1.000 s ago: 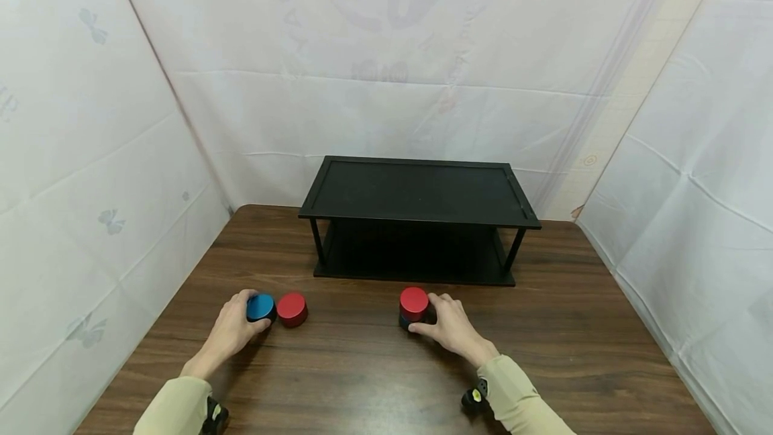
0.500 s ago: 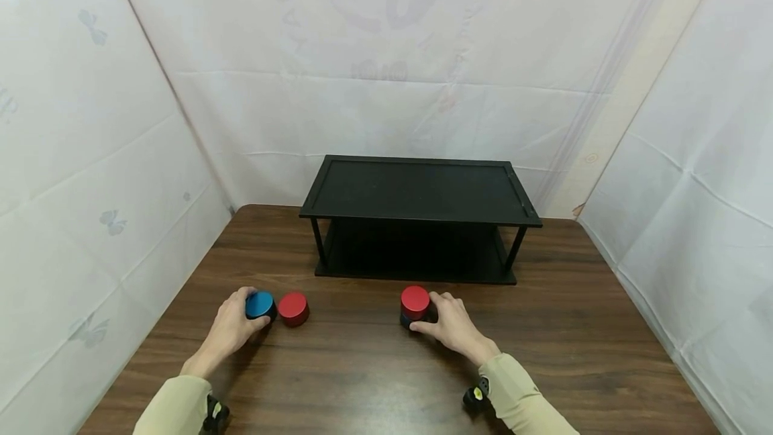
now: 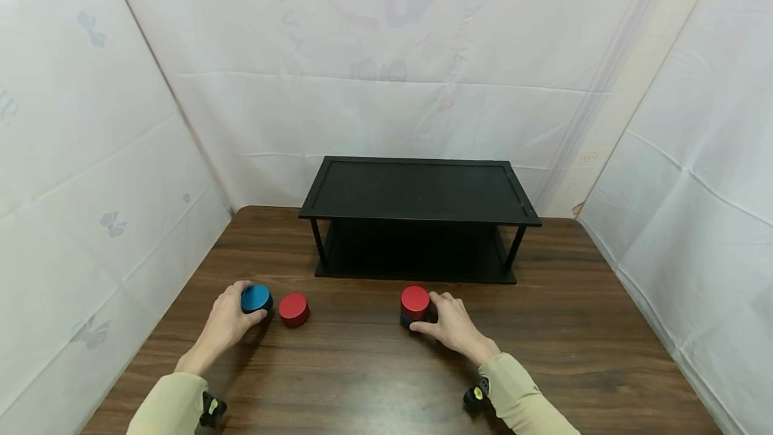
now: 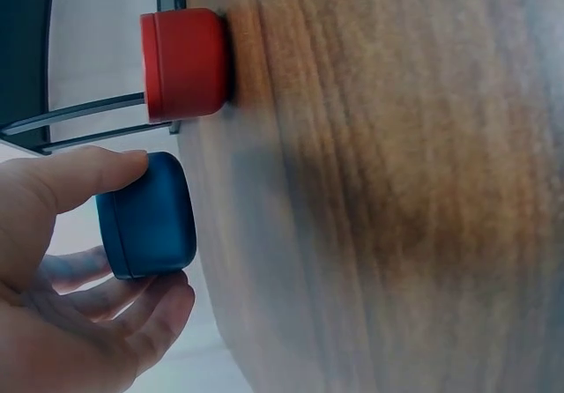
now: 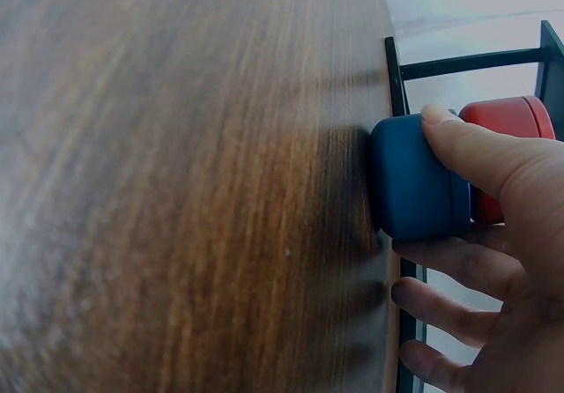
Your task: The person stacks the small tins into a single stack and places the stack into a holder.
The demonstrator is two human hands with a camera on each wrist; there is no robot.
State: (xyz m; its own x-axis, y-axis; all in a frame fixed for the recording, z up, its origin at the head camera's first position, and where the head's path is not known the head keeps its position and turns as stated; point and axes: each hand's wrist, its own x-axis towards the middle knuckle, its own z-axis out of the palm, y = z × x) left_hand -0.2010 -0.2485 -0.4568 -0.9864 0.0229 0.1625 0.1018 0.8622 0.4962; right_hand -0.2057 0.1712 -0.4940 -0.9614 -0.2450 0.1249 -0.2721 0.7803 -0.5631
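My left hand (image 3: 222,319) pinches a round blue tin (image 3: 256,297) between thumb and fingers, at the left of the table. In the left wrist view this tin (image 4: 150,221) hangs just off the wood, its shadow apart from it. A round red tin (image 3: 294,309) stands on the table to its right. Farther right, my right hand (image 3: 455,329) grips the lower tin of a two-high stack. That lower tin is blue (image 5: 414,177), with thumb and fingers on its sides; another red tin (image 3: 415,299) sits on top of it.
A black two-tier rack (image 3: 419,190) stands at the back of the dark wooden table (image 3: 350,368), behind the stack. White sheeting (image 3: 260,113) hangs behind the table and along both sides. A dark wrist device (image 3: 213,408) is strapped at each sleeve.
The left hand has raised its blue tin slightly and shifted it left, widening the gap to the lone red tin. The right hand and the stack have stayed in place.
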